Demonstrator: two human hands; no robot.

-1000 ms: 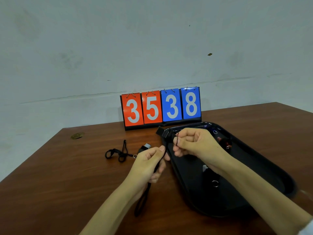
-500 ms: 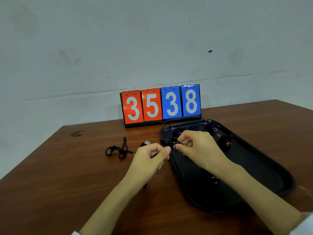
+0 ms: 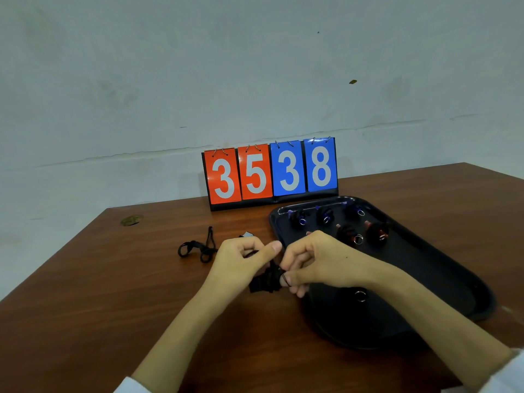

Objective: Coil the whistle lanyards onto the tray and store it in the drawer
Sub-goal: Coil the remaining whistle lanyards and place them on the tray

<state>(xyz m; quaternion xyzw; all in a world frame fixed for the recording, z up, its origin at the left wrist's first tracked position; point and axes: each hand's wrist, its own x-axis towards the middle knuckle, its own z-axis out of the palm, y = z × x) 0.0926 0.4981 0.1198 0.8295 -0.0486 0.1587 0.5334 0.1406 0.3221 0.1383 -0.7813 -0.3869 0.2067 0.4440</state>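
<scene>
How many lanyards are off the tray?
2: one loose lanyard on the table, beyond the left hand; one bunched lanyard gripped by it and the right hand, beside the tray. Hands may hide more.

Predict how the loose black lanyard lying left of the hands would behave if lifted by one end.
Probably floppy: the loose lanyard lies in slack loops on the table, so it would dangle and uncoil. Likely light, being thin cord.
</scene>
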